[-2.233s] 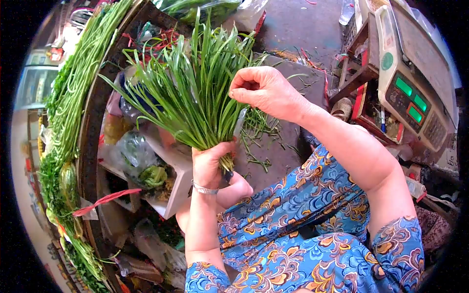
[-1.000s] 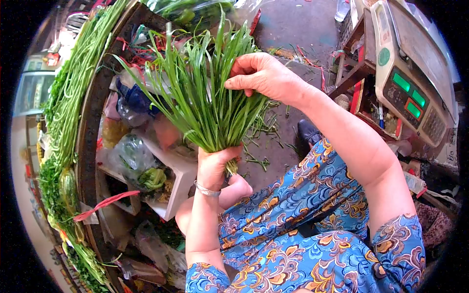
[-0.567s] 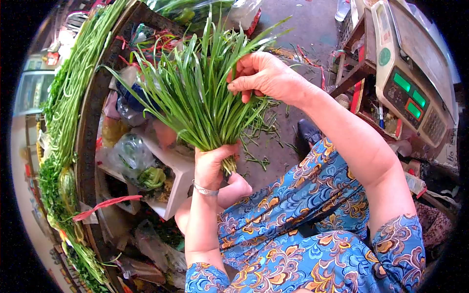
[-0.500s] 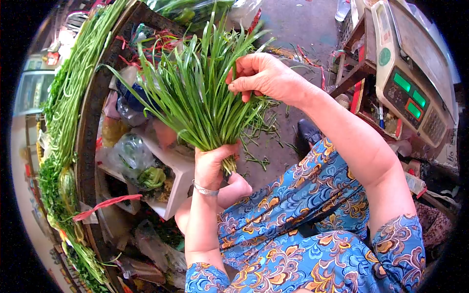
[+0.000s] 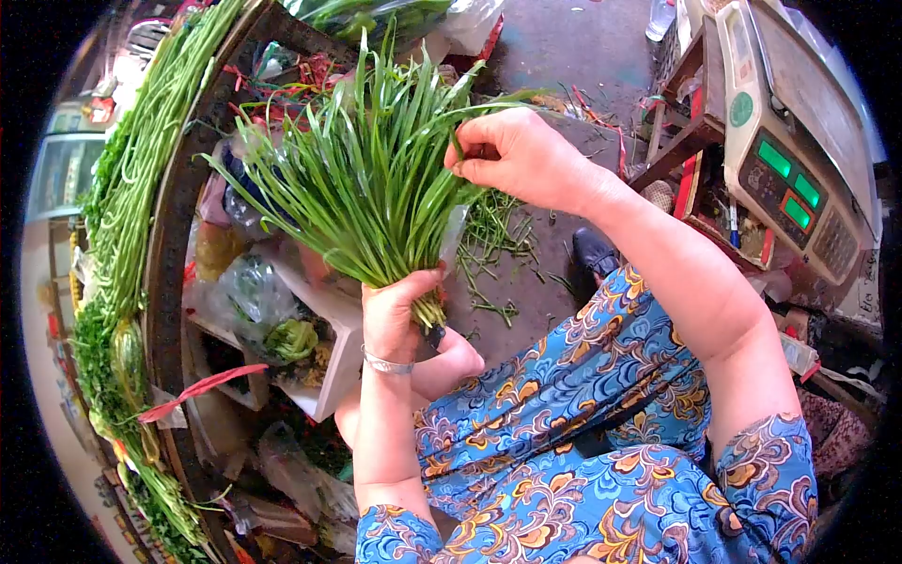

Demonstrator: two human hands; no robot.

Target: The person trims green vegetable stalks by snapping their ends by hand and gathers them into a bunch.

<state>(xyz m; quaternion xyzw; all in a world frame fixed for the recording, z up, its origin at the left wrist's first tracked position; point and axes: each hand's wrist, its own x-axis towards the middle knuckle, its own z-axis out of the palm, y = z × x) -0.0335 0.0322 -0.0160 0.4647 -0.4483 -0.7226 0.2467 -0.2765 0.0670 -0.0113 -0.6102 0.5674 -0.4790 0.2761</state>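
Observation:
A thick bunch of garlic chives (image 5: 376, 188) fans upward in front of me, its green blades spread wide and its pale cut ends pointing down. Around the stems near the base, my left hand (image 5: 395, 305) is closed, with a metal bracelet on the wrist. At the bunch's right edge, my right hand (image 5: 512, 155) is in a pinch, thumb against fingers, on a chive blade that runs up beside it. The inner fingertips are partly hidden. Loose chive scraps (image 5: 503, 230) lie on the floor below the right hand.
Long green beans (image 5: 155, 179) and leafy greens line a wooden stall edge (image 5: 174, 235) at left. Below are plastic bags (image 5: 249, 296) and a white foam box (image 5: 338, 376). A digital scale (image 5: 789, 150) with lit green displays stands at right. A dark shoe (image 5: 594, 252) rests on the floor.
My left hand and the bunch have shifted slightly left, and the blades lean and spread differently. My right hand stays at the bunch's right edge, its wrist turned a little.

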